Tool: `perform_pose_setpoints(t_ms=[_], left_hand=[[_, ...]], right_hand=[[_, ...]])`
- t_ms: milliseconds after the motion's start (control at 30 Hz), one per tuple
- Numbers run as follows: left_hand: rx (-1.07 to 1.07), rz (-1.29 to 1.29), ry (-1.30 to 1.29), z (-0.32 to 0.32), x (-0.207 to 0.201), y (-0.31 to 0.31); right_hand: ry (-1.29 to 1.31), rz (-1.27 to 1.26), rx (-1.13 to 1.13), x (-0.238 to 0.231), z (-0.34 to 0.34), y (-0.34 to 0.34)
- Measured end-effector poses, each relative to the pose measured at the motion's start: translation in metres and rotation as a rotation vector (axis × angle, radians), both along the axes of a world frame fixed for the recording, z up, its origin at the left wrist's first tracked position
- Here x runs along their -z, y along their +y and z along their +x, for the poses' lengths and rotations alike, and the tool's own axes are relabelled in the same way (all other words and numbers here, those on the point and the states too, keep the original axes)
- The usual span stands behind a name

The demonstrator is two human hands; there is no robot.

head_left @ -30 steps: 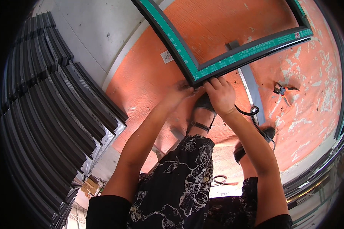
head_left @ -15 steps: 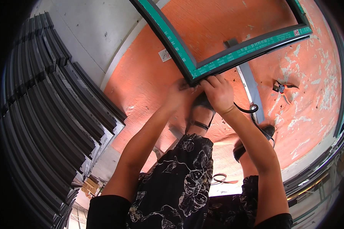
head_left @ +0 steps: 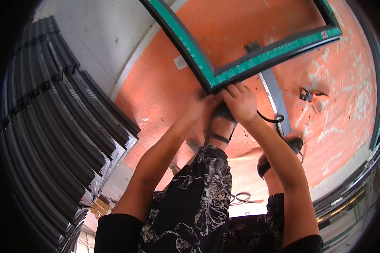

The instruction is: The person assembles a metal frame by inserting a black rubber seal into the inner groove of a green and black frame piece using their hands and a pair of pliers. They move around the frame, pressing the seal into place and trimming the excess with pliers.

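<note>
A dark frame [head_left: 257, 62] with green printed film on its face stands over the orange floor, its nearest corner just beyond my hands. My right hand [head_left: 240, 103] is closed at the lower edge beside that corner. From it a thin black rubber strip [head_left: 267, 119] trails right and curls into a small loop. My left hand [head_left: 198, 105] is at the corner's left underside, close to the right one. Its fingers are smeared by motion and partly dark, so what they hold cannot be made out.
Pliers with orange handles [head_left: 310, 98] lie on the orange floor [head_left: 342, 126] at right. A grey metal bar [head_left: 276, 92] lies under the frame. Stacked dark profiles [head_left: 50, 126] fill the left side. A coil of strip [head_left: 242, 197] lies between my legs; my sandalled feet are close below the hands.
The frame has shifted slightly left and down in the picture. Both hands stay by its corner, the left still blurred. The strip's loop at right looks a little flatter.
</note>
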State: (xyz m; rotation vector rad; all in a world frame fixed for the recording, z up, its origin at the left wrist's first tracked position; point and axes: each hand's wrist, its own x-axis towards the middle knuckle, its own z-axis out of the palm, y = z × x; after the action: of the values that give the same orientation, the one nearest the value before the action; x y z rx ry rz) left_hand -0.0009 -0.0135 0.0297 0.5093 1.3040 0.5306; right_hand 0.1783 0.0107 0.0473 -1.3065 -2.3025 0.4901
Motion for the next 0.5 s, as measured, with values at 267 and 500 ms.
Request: perform_pose_setpoints(t_ms=[267, 500], left_hand=[[-0.115, -0.123, -0.186, 0.006, 0.006, 0.006], [-0.178, -0.101, -0.15, 0.008, 0.013, 0.002]], right_hand=[[-0.002, 0.056, -0.027, 0.005, 0.001, 0.004], [-0.017, 0.045, -0.054, 0.002, 0.001, 0.008]])
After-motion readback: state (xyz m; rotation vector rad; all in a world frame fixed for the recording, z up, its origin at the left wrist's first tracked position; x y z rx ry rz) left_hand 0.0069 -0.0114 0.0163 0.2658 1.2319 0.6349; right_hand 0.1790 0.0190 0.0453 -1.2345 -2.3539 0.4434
